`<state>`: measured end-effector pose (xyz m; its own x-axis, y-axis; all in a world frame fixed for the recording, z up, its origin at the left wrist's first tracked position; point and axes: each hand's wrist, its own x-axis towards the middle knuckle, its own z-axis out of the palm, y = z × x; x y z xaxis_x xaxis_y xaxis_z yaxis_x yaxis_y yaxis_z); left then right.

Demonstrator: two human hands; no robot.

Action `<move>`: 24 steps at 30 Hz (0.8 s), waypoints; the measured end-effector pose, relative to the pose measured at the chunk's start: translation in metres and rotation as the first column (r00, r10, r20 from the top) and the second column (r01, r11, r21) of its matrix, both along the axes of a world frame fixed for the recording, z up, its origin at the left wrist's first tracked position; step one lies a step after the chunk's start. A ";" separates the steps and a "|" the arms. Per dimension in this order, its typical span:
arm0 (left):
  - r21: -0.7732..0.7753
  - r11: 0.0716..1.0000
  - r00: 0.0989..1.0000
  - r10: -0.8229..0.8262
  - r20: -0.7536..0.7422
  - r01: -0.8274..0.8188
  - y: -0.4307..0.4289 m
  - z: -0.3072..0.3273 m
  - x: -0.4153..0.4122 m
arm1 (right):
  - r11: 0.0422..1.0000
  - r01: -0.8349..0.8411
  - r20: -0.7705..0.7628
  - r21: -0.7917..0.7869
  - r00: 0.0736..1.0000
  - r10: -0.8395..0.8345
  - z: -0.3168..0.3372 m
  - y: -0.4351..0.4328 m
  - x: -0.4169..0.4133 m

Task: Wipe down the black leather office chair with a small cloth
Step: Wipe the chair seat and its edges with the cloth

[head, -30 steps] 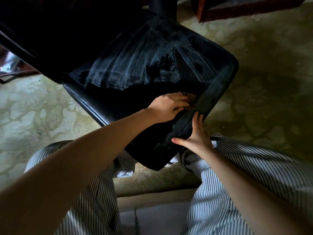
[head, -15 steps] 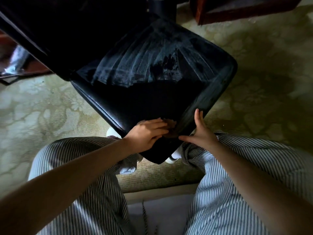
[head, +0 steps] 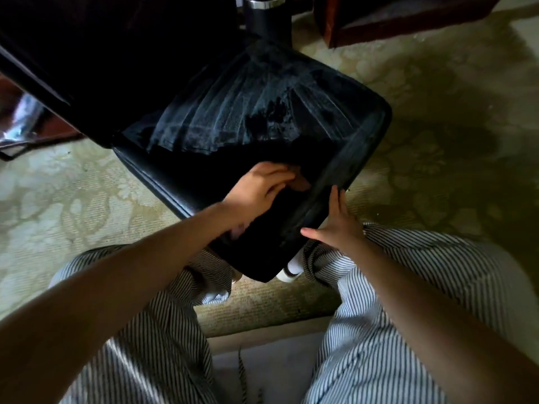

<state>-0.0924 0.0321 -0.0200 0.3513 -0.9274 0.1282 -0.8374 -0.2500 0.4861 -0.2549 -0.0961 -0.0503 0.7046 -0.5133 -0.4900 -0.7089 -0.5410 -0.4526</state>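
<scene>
The black leather office chair (head: 291,91) stands on a pale patterned carpet (head: 58,185), with one corner of its seat (head: 344,135) pointing at the crouching person. The half of the seat far from the person shows grey streaks and a dark blotch; the near half reads as uniform black, and no surface detail can be made out there. The left hand (head: 262,185) rests on the seat near its right edge, fingers bent over a small brownish cloth (head: 302,182) and gripping it against the leather. Only a scrap of the cloth shows past the fingertips; the rest is covered by the hand, and the fingers are smeared by blur. The right hand (head: 335,225) lies against the right edge of the seat, just beside the cloth, fingers straight and together, thumb spread, grasping nothing. Beyond the far corner of the seat a black column with a chrome ring (head: 267,13) is cut off by the frame. A large black mass (head: 87,53) left of the seat is too dark to identify. Under the near corner of the seat part of a white shoe (head: 291,268) shows between the knees of striped trousers (head: 408,287). Beyond the seat on the right, a piece of dark wooden furniture (head: 379,21) is only partly in view.
</scene>
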 end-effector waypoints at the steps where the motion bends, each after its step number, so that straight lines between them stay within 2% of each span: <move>1: 0.028 1.000 1.000 -0.003 0.023 0.003 -0.019 0.001 0.007 | 0.999 0.044 -0.002 0.010 0.999 -0.044 0.001 0.000 -0.001; 3: 0.063 0.998 0.999 -0.017 0.052 0.014 -0.053 0.001 0.018 | 0.996 0.081 -0.001 0.044 0.997 -0.081 -0.001 0.000 -0.001; 10: 0.122 0.980 0.980 -0.173 0.104 0.160 -0.116 -0.010 0.006 | 0.998 0.016 0.054 0.058 0.998 -0.019 -0.011 0.000 0.001; 15: 0.130 0.977 0.953 -0.196 0.232 0.169 -0.115 -0.017 -0.002 | 0.999 0.008 0.064 0.048 0.998 -0.011 -0.016 -0.002 0.001; 18: 0.146 0.967 0.925 -0.243 0.291 0.208 -0.103 -0.018 -0.008 | 0.994 0.007 0.092 0.105 0.996 -0.017 -0.021 -0.004 -0.001; 24: 0.069 0.962 0.871 -0.270 0.411 0.265 -0.060 -0.014 -0.023 | 0.988 0.018 0.129 0.155 0.991 -0.038 -0.025 -0.006 -0.001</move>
